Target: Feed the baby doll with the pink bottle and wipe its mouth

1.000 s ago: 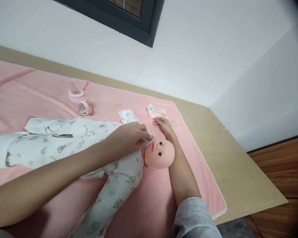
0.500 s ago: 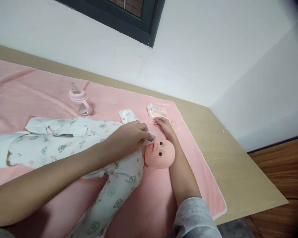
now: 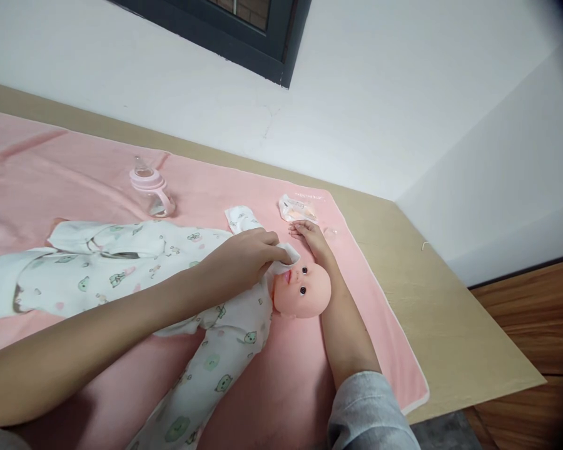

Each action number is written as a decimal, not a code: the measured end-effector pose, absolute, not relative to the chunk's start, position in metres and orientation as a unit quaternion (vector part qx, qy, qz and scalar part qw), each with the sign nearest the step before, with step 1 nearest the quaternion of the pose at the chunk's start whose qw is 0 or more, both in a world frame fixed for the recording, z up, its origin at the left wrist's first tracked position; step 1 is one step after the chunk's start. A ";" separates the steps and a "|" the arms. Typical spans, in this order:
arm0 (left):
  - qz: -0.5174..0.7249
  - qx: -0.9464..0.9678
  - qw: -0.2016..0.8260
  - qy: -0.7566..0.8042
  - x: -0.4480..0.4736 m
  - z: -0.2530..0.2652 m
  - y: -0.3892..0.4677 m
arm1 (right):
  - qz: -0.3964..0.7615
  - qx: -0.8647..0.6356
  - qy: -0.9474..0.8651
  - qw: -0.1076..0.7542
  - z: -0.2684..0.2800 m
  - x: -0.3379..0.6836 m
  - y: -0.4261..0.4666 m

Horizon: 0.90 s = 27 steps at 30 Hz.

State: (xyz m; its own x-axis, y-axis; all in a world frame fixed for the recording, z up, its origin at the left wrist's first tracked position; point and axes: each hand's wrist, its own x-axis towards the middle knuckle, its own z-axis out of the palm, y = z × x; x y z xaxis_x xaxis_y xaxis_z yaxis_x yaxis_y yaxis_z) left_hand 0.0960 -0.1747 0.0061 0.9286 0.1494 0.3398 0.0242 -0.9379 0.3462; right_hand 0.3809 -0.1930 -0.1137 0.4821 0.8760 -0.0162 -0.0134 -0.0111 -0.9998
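While your left hand (image 3: 258, 256) pinches a cloth (image 3: 289, 252) by the doll (image 3: 312, 294), your right hand (image 3: 311, 237) lies uncurled beside the packet (image 3: 296, 210).

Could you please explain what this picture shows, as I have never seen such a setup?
There is no machine here: these are a person's bare hands, seen from a camera worn on their head. On a pink fabric blanket lie a bald plastic doll in white printed clothes and a small clear plastic packet, with a clear baby bottle with pink parts. The left hand pinches a thin white cloth by the doll's mouth; the right hand is beside the packet.
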 end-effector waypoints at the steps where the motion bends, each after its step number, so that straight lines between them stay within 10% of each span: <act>1: 0.182 0.966 0.178 0.045 0.096 0.007 -0.176 | 0.363 -0.610 -0.356 0.607 -0.113 0.380 -0.194; 27: 0.149 0.972 0.171 0.057 0.098 0.006 -0.181 | 0.358 -0.614 -0.363 0.602 -0.110 0.377 -0.196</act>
State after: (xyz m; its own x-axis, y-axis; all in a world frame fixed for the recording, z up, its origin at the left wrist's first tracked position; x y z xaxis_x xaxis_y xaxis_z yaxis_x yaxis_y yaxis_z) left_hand 0.0979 -0.1810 0.0061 0.9490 0.1623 0.2701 0.0602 -0.9347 0.3504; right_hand 0.3765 -0.1959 -0.1100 0.4800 0.8773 -0.0034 0.0141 -0.0116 -0.9998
